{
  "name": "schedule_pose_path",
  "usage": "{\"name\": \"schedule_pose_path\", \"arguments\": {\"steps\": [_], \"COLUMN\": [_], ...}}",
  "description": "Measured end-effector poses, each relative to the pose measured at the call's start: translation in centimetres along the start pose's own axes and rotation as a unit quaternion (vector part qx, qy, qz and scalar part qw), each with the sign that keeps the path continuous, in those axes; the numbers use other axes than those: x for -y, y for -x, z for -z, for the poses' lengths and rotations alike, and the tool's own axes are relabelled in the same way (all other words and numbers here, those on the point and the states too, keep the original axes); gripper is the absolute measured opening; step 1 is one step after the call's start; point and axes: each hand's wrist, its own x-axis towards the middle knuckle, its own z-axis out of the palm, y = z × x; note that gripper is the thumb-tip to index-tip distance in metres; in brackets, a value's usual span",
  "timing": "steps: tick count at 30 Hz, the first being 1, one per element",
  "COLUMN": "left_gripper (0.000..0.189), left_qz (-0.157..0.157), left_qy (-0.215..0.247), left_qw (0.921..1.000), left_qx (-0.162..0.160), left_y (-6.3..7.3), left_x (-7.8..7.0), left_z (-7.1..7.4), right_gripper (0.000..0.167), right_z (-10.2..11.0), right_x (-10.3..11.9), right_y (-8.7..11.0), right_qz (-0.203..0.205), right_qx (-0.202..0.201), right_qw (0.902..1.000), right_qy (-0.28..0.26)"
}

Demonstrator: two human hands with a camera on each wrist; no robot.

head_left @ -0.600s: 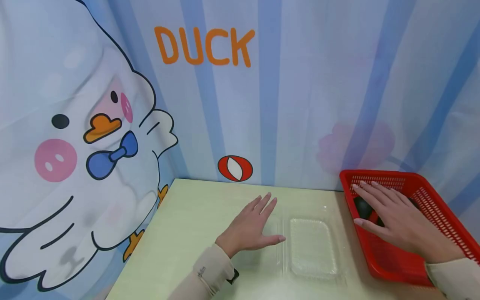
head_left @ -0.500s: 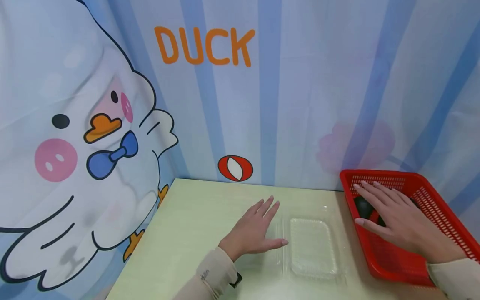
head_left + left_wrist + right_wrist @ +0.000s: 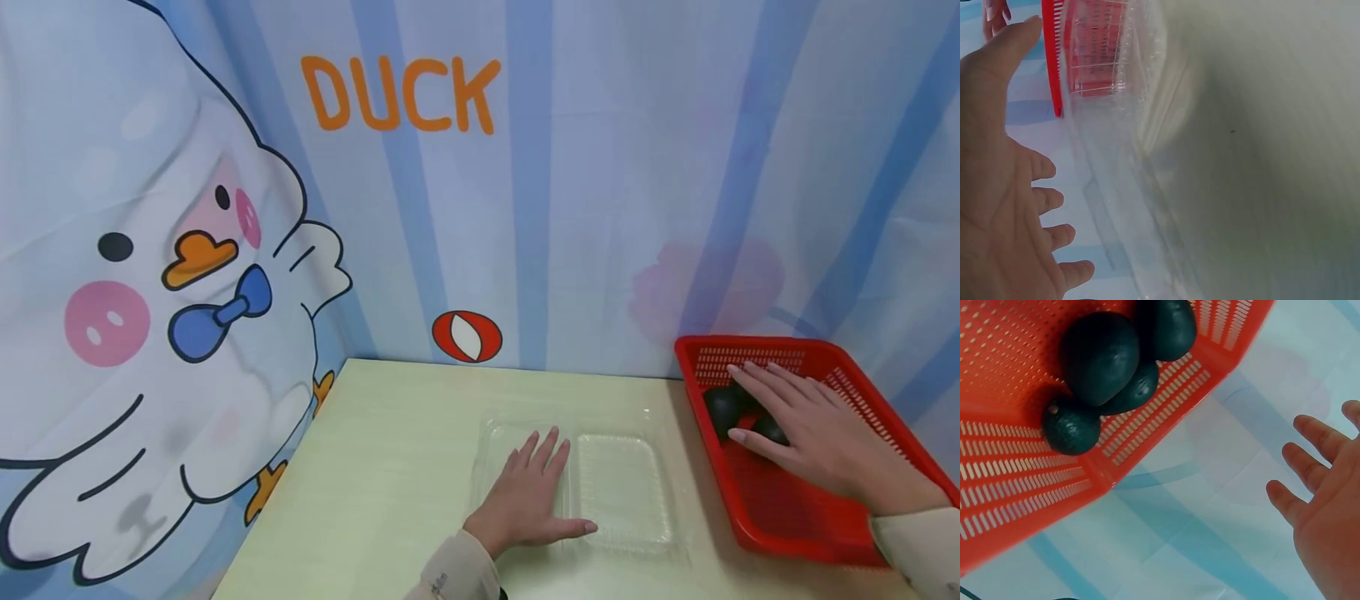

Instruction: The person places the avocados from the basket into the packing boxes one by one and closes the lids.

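My left hand (image 3: 525,496) hovers over the left half of a clear plastic clamshell box (image 3: 626,492), fingers spread and thumb out. That box lies opened flat on the table. In the left wrist view a gap shows between the palm (image 3: 997,206) and the clear plastic (image 3: 1110,181). Over the red basket (image 3: 738,517) is my right hand (image 3: 825,442), its fingers extended and holding nothing. Several dark green avocados (image 3: 1099,359) sit together in the basket's far end, partly hidden by that hand in the head view.
The pale yellow table (image 3: 397,450) ends at the back against a striped blue curtain (image 3: 600,208). A printed duck (image 3: 202,400) covers the curtain at the left. The basket's slotted walls stand above the tabletop, right of the box.
My left hand has come down and slightly right, over the box's left half. My right hand has shifted a little right, uncovering more of the avocados. The head view has turned slightly.
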Motion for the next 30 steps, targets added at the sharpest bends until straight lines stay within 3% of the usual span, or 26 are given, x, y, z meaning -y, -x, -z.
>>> {"name": "schedule_pose_path", "arguments": {"steps": [8, 16, 30], "left_gripper": [0.11, 0.107, 0.109], "left_qz": [0.006, 0.003, 0.015], "left_qy": [0.011, 0.025, 0.009], "left_qw": [0.9999, 0.9997, 0.9996], "left_qx": [0.006, 0.006, 0.024], "left_y": [0.1, -0.3, -1.1], "left_x": [-0.2, -0.6, -0.8], "left_z": [-0.7, -1.3, -1.6], "right_gripper": [0.097, 0.096, 0.097], "right_z": [0.5, 0.3, 0.3], "right_x": [-1.6, -3.1, -5.6], "right_y": [-0.3, -0.3, -1.0], "right_qz": [-0.032, -0.039, -0.069], "right_qx": [0.019, 0.022, 0.061], "right_qw": [0.9993, 0.9989, 0.9956], "right_qy": [0.002, 0.013, 0.016]}}
